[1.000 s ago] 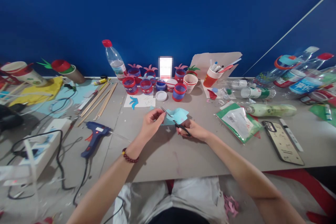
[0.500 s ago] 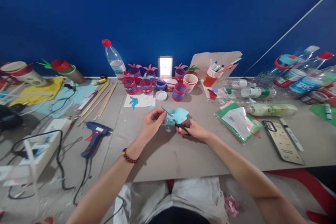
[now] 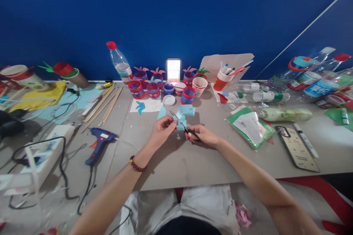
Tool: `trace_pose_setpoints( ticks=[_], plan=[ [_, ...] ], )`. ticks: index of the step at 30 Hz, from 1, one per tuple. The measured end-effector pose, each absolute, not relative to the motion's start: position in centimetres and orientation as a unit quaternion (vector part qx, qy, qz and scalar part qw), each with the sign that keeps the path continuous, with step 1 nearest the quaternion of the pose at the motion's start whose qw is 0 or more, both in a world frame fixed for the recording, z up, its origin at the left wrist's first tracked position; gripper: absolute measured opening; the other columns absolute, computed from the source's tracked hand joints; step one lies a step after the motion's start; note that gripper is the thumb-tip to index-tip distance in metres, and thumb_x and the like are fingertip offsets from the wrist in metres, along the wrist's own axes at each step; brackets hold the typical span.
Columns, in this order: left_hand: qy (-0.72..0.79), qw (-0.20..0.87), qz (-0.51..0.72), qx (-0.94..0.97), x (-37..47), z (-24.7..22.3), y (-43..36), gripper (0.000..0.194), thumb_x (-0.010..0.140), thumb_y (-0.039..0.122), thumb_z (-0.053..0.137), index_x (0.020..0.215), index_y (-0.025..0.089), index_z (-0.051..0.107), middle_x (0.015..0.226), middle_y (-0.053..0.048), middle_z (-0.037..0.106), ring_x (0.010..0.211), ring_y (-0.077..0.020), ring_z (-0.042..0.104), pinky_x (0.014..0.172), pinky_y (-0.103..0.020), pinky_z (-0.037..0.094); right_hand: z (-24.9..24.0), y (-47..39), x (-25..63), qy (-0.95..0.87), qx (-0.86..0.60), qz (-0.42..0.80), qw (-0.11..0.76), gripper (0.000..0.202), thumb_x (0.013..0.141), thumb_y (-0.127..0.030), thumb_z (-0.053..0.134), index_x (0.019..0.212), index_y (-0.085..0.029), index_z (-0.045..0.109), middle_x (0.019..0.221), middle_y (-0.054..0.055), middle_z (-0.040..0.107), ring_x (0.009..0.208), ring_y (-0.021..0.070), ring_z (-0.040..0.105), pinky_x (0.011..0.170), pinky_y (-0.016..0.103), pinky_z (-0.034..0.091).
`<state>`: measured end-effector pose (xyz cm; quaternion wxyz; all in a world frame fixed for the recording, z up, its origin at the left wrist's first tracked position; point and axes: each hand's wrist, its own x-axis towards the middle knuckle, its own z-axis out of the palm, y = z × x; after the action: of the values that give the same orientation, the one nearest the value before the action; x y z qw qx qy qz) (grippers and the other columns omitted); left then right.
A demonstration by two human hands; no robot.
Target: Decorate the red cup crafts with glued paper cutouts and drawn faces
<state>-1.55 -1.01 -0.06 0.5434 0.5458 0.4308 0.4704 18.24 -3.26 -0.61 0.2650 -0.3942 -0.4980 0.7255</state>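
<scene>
1. The left hand (image 3: 164, 127) has its grip pinching a creased sheet of light blue paper (image 3: 186, 110) between thumb and fingers, near the paper's lower left part.
2. The right hand (image 3: 202, 136) has its grip closed around the black handles of metal-bladed scissors (image 3: 186, 130); the blades point up and to the left, into the paper.
3. The paper is between the two hands, over the near-middle of the grey surface (image 3: 165, 169); whether any of it rests there, I cannot tell.
4. Over the last half second the paper has changed most: its broad right side has swung up and away, and a lower flap now shows by the blades. The left hand has come slightly nearer the right.
5. For the cutting in hand, I read this as the paper being turned to give the blades a new line; how far any cut runs is too small to tell.
6. Another light blue patch (image 3: 161, 112) shows just beyond the left hand; whether it joins the paper is unclear.
7. Farther back, a darker blue, pronged paper cutout (image 3: 140, 107) lies on a flat white paper sheet (image 3: 150, 106), near a round white plastic lid (image 3: 169, 100).
</scene>
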Motion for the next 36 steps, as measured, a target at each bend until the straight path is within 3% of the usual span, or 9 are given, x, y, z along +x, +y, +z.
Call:
trace_pose_setpoints(
  ticks=[8,29,36],
  plan=[
    [0.439,0.541,0.510,0.505,-1.7,-0.1,-0.6,0.033,0.068,0.047,0.075,0.076,0.018,0.061,0.058,0.003,0.059,0.053,-0.0096,0.055,0.052,-0.022,0.046,-0.5,-3.3,18.1,-0.492,-0.403,0.727,0.260,0.050,0.067,-0.061,0.074,0.074,-0.014,0.056,0.054,-0.008,0.040,0.045,0.0031,0.027,0.043,0.021,0.015],
    [0.433,0.560,0.493,0.506,-1.4,0.3,-0.8,0.032,0.064,0.039,0.078,0.062,0.019,0.054,0.052,0.003,0.058,0.048,-0.0084,0.050,0.049,-0.022,0.042,-0.8,-3.3,18.2,-0.484,-0.388,0.737,0.269,0.050,0.068,-0.060,0.074,0.077,-0.014,0.056,0.051,-0.009,0.039,0.042,0.0025,0.027,0.041,0.021,0.013],
    [0.453,0.574,0.478,0.486,-1.2,0.1,-1.0,0.028,0.062,0.037,0.079,0.056,0.019,0.059,0.052,0.001,0.061,0.048,-0.0102,0.053,0.049,-0.024,0.044,-0.8,-3.3,18.3,-0.489,-0.390,0.735,0.261,0.051,0.068,-0.062,0.073,0.076,-0.014,0.057,0.052,-0.008,0.041,0.042,0.0025,0.028,0.040,0.020,0.014]
  ],
)
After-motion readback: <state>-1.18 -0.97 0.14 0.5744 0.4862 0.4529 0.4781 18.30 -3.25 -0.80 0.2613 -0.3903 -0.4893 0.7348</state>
